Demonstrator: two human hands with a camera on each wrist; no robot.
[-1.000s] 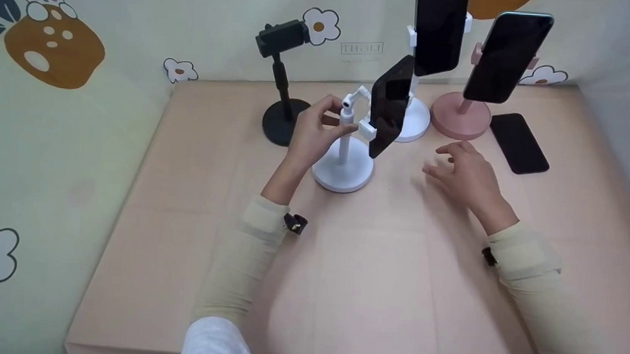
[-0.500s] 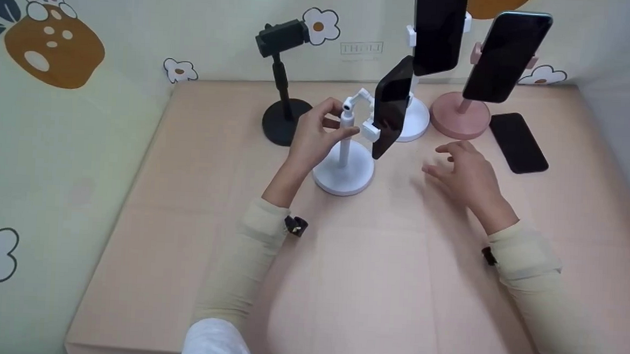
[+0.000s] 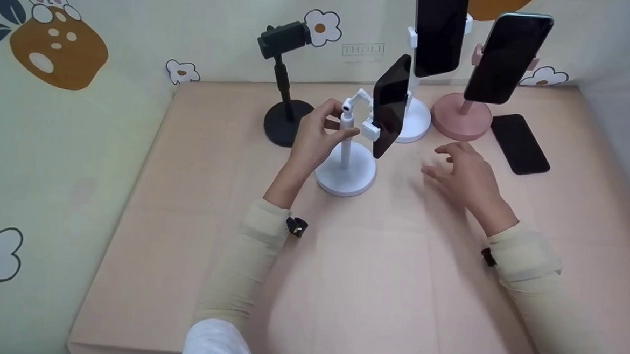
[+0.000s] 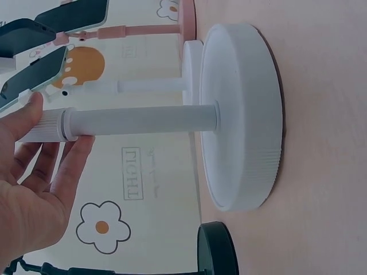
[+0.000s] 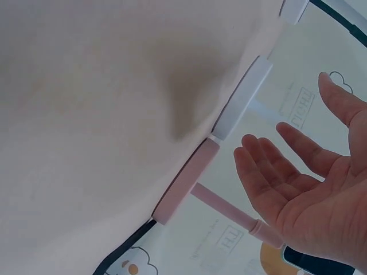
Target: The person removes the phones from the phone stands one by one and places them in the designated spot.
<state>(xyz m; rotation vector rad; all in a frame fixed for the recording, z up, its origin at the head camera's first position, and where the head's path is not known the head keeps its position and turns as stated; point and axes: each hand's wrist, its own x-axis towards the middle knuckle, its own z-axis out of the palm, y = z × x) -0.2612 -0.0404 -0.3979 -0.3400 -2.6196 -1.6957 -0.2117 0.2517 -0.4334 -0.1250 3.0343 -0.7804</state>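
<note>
My left hand (image 3: 312, 138) grips the upper pole of the nearer white phone stand (image 3: 345, 179), thumb on one side and fingers on the other. In the left wrist view, the thumb and fingers close around the ribbed collar (image 4: 47, 125) of the pole, and the round base stands on the table. A dark phone (image 3: 391, 103) sits tilted in this stand's clamp, its screen turned to the right. My right hand (image 3: 468, 179) hovers over the table in front of the pink stand, fingers relaxed and holding nothing; the right wrist view shows its palm (image 5: 321, 212) bare.
Behind are a black stand (image 3: 281, 122), a second white stand (image 3: 416, 123) with a phone (image 3: 440, 32), and a pink stand (image 3: 461, 120) with another phone (image 3: 509, 57). A loose black phone (image 3: 520, 144) lies at the right. The wall borders the table's back edge.
The gripped white stand has shifted slightly toward me, and its phone a little to the right. My left hand moved along with it. The right hand stays almost still.
</note>
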